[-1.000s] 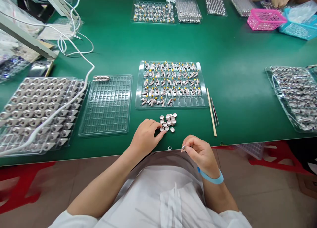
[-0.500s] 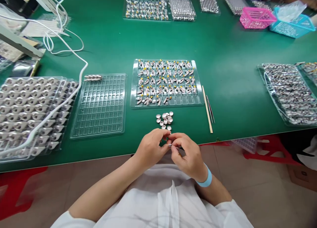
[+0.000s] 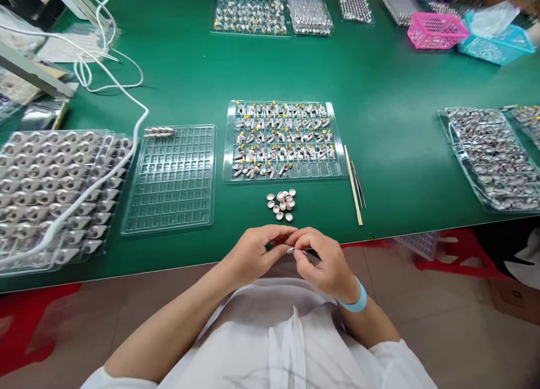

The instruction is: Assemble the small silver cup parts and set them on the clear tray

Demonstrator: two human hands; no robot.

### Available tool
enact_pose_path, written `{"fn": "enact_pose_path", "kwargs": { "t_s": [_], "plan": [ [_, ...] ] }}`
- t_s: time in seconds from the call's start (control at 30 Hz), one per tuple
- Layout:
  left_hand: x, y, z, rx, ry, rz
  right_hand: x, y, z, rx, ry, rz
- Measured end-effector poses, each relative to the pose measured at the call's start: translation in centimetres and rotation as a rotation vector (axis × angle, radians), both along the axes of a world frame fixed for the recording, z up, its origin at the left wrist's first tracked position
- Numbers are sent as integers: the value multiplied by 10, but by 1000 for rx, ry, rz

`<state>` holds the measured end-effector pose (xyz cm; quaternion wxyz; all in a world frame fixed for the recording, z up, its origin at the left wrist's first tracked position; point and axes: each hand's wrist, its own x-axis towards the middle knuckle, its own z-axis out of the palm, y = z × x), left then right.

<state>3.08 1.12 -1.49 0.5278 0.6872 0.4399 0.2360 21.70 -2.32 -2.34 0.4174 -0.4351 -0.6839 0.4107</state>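
Note:
My left hand (image 3: 258,253) and my right hand (image 3: 323,263) meet at the table's front edge, both closed in a pinch. Between their fingertips is a small round silvery cap (image 3: 290,250), partly covered by the fingers. Whatever else the right fingers may hold is hidden. Just beyond my hands lies a loose heap of small round metal caps (image 3: 282,205). Behind it a clear plastic tray (image 3: 324,171) carries rows of small pale parts with yellow tips. A wooden stick (image 3: 353,186) and metal tweezers (image 3: 359,185) lie to the right of that tray.
Left of centre is a clear compartment tray (image 3: 169,209) with several metal pieces in one corner. Stacked trays of pale parts (image 3: 46,183) and a white cable (image 3: 105,180) are further left. A filled tray (image 3: 493,158), pink basket (image 3: 436,30) and blue basket (image 3: 493,44) stand right.
Both hands have shifted slightly toward my body, away from the heap of caps. The silvery cap between my fingertips shows more clearly. A hand at the table's far edge has left view.

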Motion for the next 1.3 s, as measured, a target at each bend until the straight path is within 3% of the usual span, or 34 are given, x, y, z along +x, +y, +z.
{"fn": "enact_pose_path", "kwargs": {
  "t_s": [0.13,0.3,0.7,0.93,1.3],
  "plan": [
    [0,-1,-2,-45,-42,44,7,-1,3,-128,62,-31],
    [3,-6,-4,49,-40,172,8,1,5,-168,66,-178],
    [3,-6,-11,506,27,146,-2,10,13,-229,-39,-64],
    [2,-3,-17,651,15,100,0,13,13,-244,-37,0],
    [-2,-6,-17,568,19,95,7,16,11,-309,-3,96]
  ]
}}
